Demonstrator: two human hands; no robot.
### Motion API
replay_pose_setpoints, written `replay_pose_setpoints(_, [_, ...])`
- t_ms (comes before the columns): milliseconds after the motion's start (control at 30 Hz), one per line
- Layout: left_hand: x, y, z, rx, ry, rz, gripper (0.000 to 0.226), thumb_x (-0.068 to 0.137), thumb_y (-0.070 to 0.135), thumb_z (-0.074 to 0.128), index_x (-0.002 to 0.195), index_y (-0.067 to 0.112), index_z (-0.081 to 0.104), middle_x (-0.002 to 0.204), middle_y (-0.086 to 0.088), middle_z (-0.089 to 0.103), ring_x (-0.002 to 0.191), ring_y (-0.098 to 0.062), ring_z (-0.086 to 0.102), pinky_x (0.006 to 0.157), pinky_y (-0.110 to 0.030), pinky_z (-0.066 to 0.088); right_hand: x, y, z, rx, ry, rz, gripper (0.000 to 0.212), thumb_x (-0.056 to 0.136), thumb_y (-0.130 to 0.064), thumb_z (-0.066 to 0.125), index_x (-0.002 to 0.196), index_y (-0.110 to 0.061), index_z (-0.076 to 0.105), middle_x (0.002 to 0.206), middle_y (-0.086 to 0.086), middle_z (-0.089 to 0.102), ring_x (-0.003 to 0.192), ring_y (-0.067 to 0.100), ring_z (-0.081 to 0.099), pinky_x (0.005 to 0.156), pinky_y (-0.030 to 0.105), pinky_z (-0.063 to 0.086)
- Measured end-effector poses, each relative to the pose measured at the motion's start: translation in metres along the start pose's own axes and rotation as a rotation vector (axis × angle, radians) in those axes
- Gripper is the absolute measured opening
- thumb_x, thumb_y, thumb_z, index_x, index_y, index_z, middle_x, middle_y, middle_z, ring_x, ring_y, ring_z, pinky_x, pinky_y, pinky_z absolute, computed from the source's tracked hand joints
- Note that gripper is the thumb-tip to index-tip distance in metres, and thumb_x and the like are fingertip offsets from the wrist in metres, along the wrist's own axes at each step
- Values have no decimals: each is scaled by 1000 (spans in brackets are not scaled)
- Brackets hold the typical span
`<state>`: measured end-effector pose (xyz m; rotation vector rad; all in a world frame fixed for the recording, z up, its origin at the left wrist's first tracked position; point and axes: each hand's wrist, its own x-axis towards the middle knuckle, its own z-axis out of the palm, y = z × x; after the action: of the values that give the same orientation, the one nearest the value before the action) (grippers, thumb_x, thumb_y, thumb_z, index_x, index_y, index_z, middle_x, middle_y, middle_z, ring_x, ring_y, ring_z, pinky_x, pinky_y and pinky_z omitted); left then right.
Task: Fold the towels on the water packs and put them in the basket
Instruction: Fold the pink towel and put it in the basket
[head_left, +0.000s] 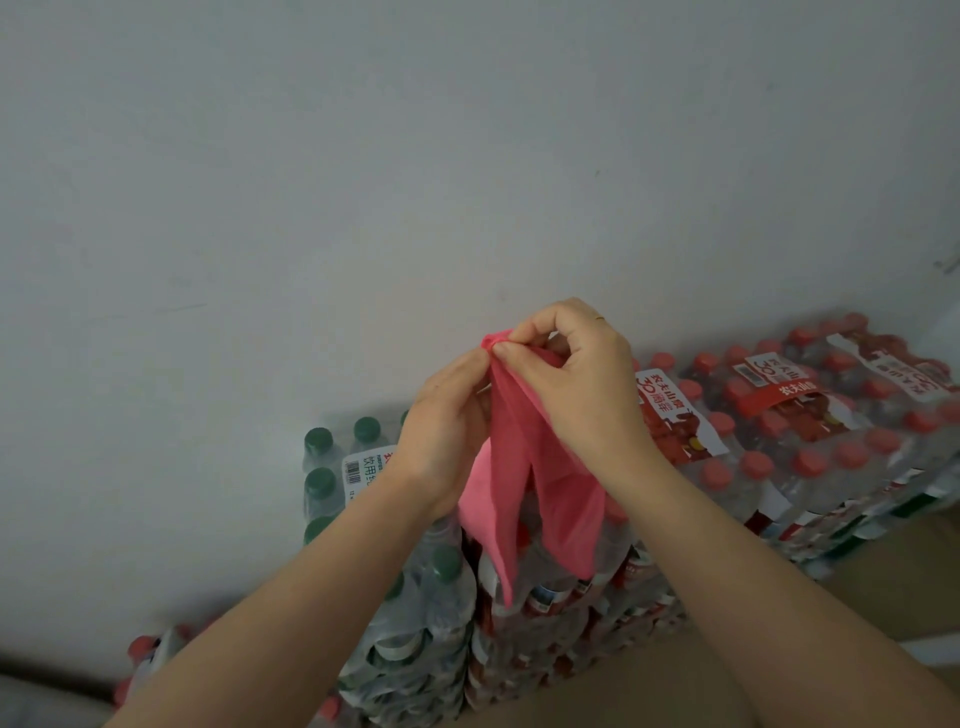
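Two bare forearms coming up from the 6 o'clock edge, meeting near the middle. Left hand (441, 431) at about 9 o'clock of the cloth, fingers curled with the tips pinching the top of a pink towel (524, 483). Right hand (576, 374) at roughly 2 o'clock of it, thumb and forefinger pinching that same bunched top corner, other fingers curled over — thin ring visible on one finger. Both pinches touching each other right at the towel's peak. Towel hanging down in two long flaps, lifted clear above the water packs, lower tips dangling just over the bottles.

Underneath, shrink-wrapped water packs: green-capped pack (337, 467) over at 8 o'clock of the hands, red-capped packs (810, 436) stretching off toward 3 o'clock, more stacked below. Plain grey-white wall (363, 182) filling everything from 12 o'clock down. Strip of brownish floor (883, 561) at 4 o'clock.
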<state>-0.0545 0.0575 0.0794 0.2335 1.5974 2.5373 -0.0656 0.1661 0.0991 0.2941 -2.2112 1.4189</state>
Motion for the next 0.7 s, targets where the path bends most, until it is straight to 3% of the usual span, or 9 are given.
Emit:
replay_pose_setpoints(133, [1,1,4,98,-46,71,38,89,27,41,110,3,62,99,-4,70,94,-12,64,83,-24,53,3,1,-3,-5,33,-28,11,74,-12,74,72,-16,64,74,-9,57,63,0,53,63,8,40])
replay_pose_setpoints(300, [3,10,4,398,-23,305,18,90,22,50,96,19,66,80,9,69,78,-4,62,69,-16,49,11,-6,-9,27,13,42,24,72,-24,77,64,-23,54,60,-11,52,51,1,47,53,10,36])
replay_pose_setpoints(367, [8,18,0,524,-16,345,20,94,17,48,85,18,66,66,14,60,62,0,51,57,-12,41,17,-10,-14,61,-35,108,28,71,-30,77,61,-24,53,58,-8,53,52,2,45,53,18,38])
replay_pose_setpoints(433, [12,26,-3,558,-15,348,25,95,19,46,79,17,65,65,7,56,60,-4,47,54,-17,38,25,-9,-19,80,-102,124,27,74,-33,74,61,-22,53,58,-7,52,56,6,46,55,24,39])
replay_pose_setpoints(500, [14,36,-2,439,13,343,28,96,23,44,81,19,67,71,-1,62,68,-11,54,63,-25,45,32,-4,-24,170,-223,125,29,83,-35,65,62,-21,52,57,-11,47,55,3,41,53,20,35])
replay_pose_setpoints(567, [18,48,-1,208,112,333,32,99,20,37,85,18,66,74,3,70,71,-8,63,70,-23,52,35,4,-26,265,-383,157,42,86,-45,57,64,-9,54,63,-7,48,61,4,41,57,23,35])
replay_pose_setpoints(633, [25,65,-6,24,263,318,31,99,23,35,90,14,63,77,4,71,76,-8,66,75,-24,55,33,6,-26,164,-560,202,62,84,-55,53,79,6,60,81,0,61,72,9,45,66,31,42])
replay_pose_setpoints(667, [29,73,-11,-34,326,310,30,99,26,36,94,13,62,83,1,71,82,-11,66,82,-28,55,31,7,-26,56,-666,226,57,88,-52,50,81,4,63,85,-1,66,72,6,48,68,32,46])
replay_pose_setpoints(700, [32,80,-17,-65,376,304,31,99,29,36,99,12,62,90,-2,69,90,-16,65,89,-34,54,28,7,-25,-60,-775,245,47,92,-44,48,72,-5,65,74,-9,66,64,-1,48,63,25,46])
